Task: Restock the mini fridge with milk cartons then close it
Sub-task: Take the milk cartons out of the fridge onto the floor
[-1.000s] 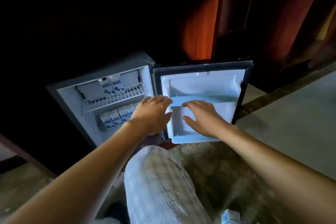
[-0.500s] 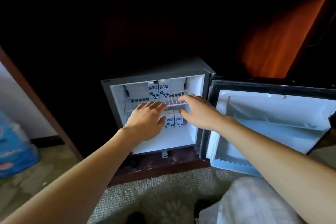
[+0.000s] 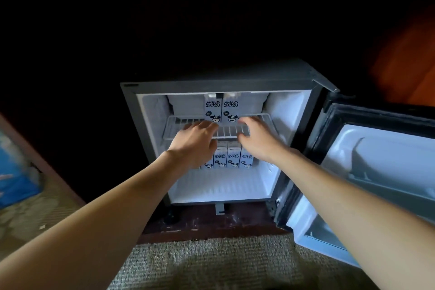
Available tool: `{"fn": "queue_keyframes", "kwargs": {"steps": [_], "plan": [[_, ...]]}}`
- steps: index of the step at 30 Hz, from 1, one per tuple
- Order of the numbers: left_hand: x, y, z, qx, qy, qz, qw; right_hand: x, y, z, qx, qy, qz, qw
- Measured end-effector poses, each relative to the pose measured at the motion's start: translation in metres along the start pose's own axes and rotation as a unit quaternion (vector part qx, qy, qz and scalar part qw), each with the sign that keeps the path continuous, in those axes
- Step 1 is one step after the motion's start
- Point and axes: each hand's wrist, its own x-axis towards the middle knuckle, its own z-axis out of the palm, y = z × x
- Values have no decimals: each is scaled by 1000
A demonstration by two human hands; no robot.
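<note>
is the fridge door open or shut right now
Open. The fridge door is swung out to the right, its white inner liner facing the camera, and the milk cartons inside are in plain view.

Two cartons [image 3: 222, 111] on wire shelf [image 3: 183, 125], four cartons [image 3: 227, 160] below, door [image 3: 376, 172] right.

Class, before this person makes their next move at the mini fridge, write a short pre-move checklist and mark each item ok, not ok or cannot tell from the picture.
1. Fridge door swung fully open, clear of the arms: ok.
2. Two milk cartons upright on the wire shelf: ok.
3. Row of cartons on the fridge floor upright: ok, though the leftmost is partly hidden.
4. Left hand and right hand empty, spread over the shelf front: ok.
5. Hands resting on the shelf or hovering above it: cannot tell.
6. Door closed: not ok.
</note>
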Motion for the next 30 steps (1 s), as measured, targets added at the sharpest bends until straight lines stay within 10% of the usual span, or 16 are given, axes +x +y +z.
{"fn": "queue_keyframes", "kwargs": {"steps": [21,30], "plan": [[12,-18,43,8,-9,-9,1000,78,21,52,140,119,53,982],[15,-6,32,-186,-38,-116,975,39,19,28,195,44,15,980]]}}
